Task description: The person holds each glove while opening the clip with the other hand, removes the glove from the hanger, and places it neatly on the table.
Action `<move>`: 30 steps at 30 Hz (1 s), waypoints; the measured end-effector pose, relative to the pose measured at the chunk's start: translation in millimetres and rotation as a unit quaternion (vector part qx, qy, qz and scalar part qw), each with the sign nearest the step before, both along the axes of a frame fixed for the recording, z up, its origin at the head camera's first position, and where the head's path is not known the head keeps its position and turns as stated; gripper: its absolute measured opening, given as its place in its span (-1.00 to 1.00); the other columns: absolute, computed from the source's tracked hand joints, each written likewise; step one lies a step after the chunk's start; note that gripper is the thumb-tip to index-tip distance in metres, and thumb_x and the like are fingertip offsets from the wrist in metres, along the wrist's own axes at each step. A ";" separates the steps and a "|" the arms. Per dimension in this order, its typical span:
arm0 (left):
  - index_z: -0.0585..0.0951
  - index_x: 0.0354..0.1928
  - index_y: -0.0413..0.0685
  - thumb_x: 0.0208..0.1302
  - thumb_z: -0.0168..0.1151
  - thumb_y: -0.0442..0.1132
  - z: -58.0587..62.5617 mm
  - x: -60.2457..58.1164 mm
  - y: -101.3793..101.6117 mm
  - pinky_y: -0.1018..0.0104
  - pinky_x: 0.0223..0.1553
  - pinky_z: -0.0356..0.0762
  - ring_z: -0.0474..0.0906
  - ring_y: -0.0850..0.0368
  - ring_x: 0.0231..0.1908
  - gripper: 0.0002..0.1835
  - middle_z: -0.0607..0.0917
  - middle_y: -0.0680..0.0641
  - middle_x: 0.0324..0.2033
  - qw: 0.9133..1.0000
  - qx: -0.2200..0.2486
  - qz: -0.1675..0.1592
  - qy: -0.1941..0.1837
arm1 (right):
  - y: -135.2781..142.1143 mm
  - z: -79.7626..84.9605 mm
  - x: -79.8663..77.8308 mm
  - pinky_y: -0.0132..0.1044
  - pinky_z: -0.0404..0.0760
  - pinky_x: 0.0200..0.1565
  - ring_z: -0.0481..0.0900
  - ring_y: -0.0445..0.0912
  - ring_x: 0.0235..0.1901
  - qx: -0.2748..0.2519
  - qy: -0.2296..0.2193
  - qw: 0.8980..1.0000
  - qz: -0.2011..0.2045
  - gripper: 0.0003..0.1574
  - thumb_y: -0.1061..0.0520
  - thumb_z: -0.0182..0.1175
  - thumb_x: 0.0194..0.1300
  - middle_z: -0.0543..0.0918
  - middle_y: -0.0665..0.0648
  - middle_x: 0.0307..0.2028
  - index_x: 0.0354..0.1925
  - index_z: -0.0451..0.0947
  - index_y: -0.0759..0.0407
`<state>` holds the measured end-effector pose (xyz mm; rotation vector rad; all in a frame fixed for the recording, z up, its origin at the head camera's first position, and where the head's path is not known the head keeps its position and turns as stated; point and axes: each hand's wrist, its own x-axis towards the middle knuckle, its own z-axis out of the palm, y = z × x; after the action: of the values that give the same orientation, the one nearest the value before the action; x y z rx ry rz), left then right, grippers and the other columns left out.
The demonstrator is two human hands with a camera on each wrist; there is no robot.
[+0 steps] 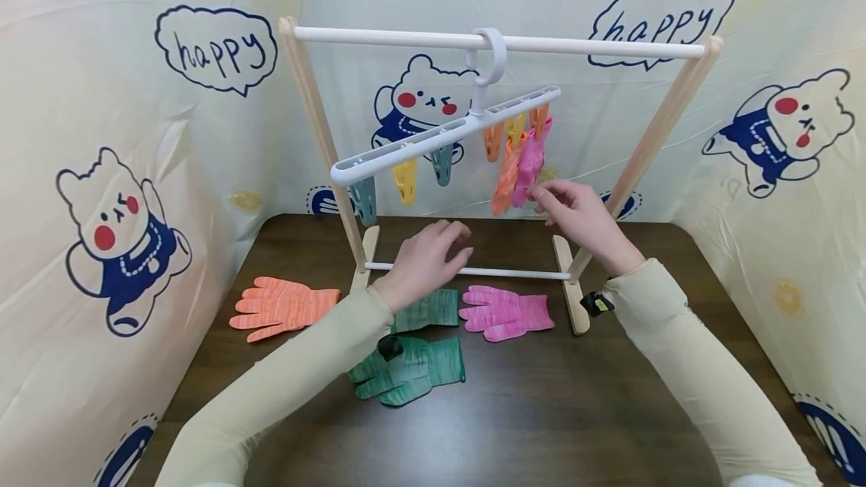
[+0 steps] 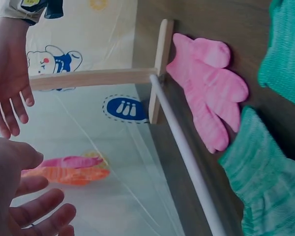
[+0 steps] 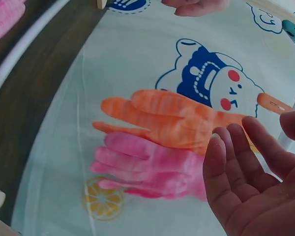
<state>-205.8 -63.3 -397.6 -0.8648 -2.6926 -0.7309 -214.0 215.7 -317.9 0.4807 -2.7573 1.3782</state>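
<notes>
A white hanger [image 1: 406,149] carries a pink glove [image 1: 531,165] and an orange glove [image 1: 506,179] side by side near its right end, below an orange clip [image 1: 539,117] and a yellow clip [image 1: 516,128]. My right hand [image 1: 583,218] is just right of the pink glove's lower end. In the right wrist view its fingers [image 3: 238,162] are loosely bent and hold nothing, overlapping the gloves' upper ends in that view. My left hand [image 1: 425,261] hovers over the rack's lower bar, fingers relaxed and without anything in them; part of a green glove [image 1: 428,310] is hidden behind that arm.
On the dark table [image 1: 541,412] lie an orange glove [image 1: 289,307], a pink glove [image 1: 509,313] and another green glove [image 1: 422,370]. The hanger hooks over the white top bar [image 1: 392,37] of a wooden-legged rack. Further clips, teal [image 1: 364,200], yellow [image 1: 405,182] and orange [image 1: 493,143], hang without gloves.
</notes>
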 end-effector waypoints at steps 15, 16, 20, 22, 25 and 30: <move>0.63 0.13 -0.08 0.49 0.27 -0.04 19.2 -17.9 11.7 0.14 -0.27 0.67 0.64 0.02 -0.15 -0.66 0.69 -0.10 -0.08 0.998 0.050 0.037 -0.009 | -9.9 36.0 -36.7 -0.40 0.65 -0.25 0.65 0.03 -0.09 -0.025 0.036 0.998 -0.035 -0.35 -0.20 0.02 0.61 0.59 0.29 0.14 0.38 0.47 0.19; 0.63 0.13 -0.07 0.49 0.26 -0.04 20.2 -18.4 12.7 0.13 -0.27 0.68 0.65 0.00 -0.15 -0.66 0.69 -0.10 -0.08 0.998 0.051 0.036 -0.010 | -10.4 36.6 -38.9 -0.40 0.65 -0.26 0.66 0.06 -0.07 -0.027 0.034 0.998 -0.036 -0.35 -0.20 0.02 0.61 0.59 0.28 0.14 0.38 0.46 0.19; 0.62 0.13 -0.07 0.50 0.24 -0.03 22.8 -21.0 16.5 0.11 -0.24 0.69 0.68 -0.03 -0.12 -0.67 0.70 -0.12 -0.03 0.998 0.055 0.036 -0.013 | -11.6 38.2 -46.0 -0.39 0.66 -0.29 0.68 0.15 -0.04 -0.035 0.029 0.998 -0.038 -0.34 -0.20 0.02 0.61 0.57 0.25 0.17 0.39 0.45 0.19; 0.62 0.13 -0.06 0.50 0.24 -0.03 24.3 -21.7 17.7 0.11 -0.24 0.68 0.68 -0.05 -0.11 -0.67 0.70 -0.12 -0.02 0.998 0.057 0.039 -0.013 | -12.5 38.2 -49.7 -0.38 0.66 -0.32 0.69 0.14 -0.07 -0.042 0.028 0.998 -0.040 -0.34 -0.21 0.03 0.60 0.56 0.23 0.20 0.40 0.45 0.17; 0.62 0.12 -0.06 0.49 0.24 -0.04 26.2 -22.5 19.0 0.13 -0.25 0.67 0.67 -0.03 -0.13 -0.68 0.71 -0.12 -0.02 0.997 0.058 0.043 -0.011 | -14.4 37.5 -55.9 -0.37 0.65 -0.38 0.71 0.08 -0.15 -0.049 0.032 0.997 -0.045 -0.34 -0.21 0.03 0.60 0.55 0.19 0.23 0.41 0.44 0.14; 0.62 0.13 -0.06 0.49 0.24 -0.04 29.0 -23.8 21.3 0.16 -0.27 0.66 0.65 0.01 -0.16 -0.68 0.71 -0.12 -0.03 0.997 0.060 0.047 -0.006 | -18.8 36.6 -62.9 -0.36 0.63 -0.46 0.68 0.05 -0.28 -0.057 0.047 0.996 -0.042 -0.38 -0.15 0.06 0.59 0.57 0.20 0.21 0.41 0.46 0.15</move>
<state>-229.6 -42.0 -368.5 -0.7033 -2.6471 -0.8687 -276.9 196.9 -281.3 0.4082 -2.5767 1.4424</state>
